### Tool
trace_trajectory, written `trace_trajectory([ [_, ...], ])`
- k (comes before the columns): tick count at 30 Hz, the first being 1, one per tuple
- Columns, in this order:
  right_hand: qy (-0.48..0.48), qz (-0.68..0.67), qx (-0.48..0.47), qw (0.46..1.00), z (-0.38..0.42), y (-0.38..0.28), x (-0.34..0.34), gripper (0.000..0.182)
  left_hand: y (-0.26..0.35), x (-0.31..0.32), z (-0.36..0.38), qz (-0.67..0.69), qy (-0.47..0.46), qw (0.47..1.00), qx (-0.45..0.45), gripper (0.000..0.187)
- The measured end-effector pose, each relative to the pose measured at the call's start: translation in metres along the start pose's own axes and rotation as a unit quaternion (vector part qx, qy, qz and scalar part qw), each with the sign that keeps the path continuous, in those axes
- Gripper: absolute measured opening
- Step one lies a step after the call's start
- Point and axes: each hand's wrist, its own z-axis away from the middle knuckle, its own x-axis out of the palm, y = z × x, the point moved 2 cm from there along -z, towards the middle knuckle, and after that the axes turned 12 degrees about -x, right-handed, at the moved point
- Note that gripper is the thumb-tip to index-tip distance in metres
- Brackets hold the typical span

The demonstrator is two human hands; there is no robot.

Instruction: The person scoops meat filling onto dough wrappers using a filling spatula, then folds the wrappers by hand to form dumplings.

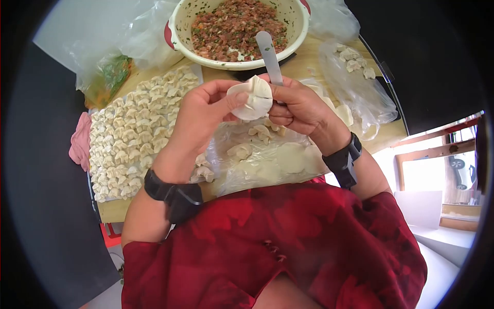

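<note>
Between my two hands is a round white dumpling wrapper [250, 109], with a raised fold and a dark slit across its face. My left hand [203, 105] pinches its left side, the thumb lying on the dough. At the wrapper's right edge are the thumb and fingers of my right hand [298, 105], which also grips a flat metal filling spatula [268, 54]. Its blade points up over the near rim of a cream bowl [231, 65] of meat filling [236, 28] flecked with green. Below my hands, loose wrappers [290, 158] and folded dumplings [261, 133] lie on clear plastic.
Rows of dumplings [139, 123] cover a board on the left side of the wooden table [116, 210]. More dumplings [354, 61] sit on a plastic bag [360, 103] at right. Plastic bags [149, 31] and a pink cloth [81, 141] are at the left.
</note>
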Motion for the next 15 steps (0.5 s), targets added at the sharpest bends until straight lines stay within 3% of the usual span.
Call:
trace_trajectory([
  [3, 0.035, 0.046, -0.005, 0.998, -0.002, -0.004, 0.005, 0.022, 0.001, -0.006, -0.002, 0.026, 0.045, 0.998, 0.021, 0.022],
  [7, 0.067, 0.135, -0.029, 0.988, 0.002, -0.005, 0.008, 0.026, 0.002, -0.007, -0.002, 0.063, 0.036, 0.997, 0.034, 0.021],
  [9, 0.083, 0.224, -0.096, 0.966, 0.0, -0.006, 0.01, 0.026, 0.004, -0.005, -0.001, 0.11, 0.007, 0.993, 0.044, 0.021],
  [15, 0.092, 0.192, -0.096, 0.972, 0.003, -0.015, 0.011, 0.024, 0.005, 0.0, 0.005, 0.126, 0.005, 0.992, 0.025, 0.027],
])
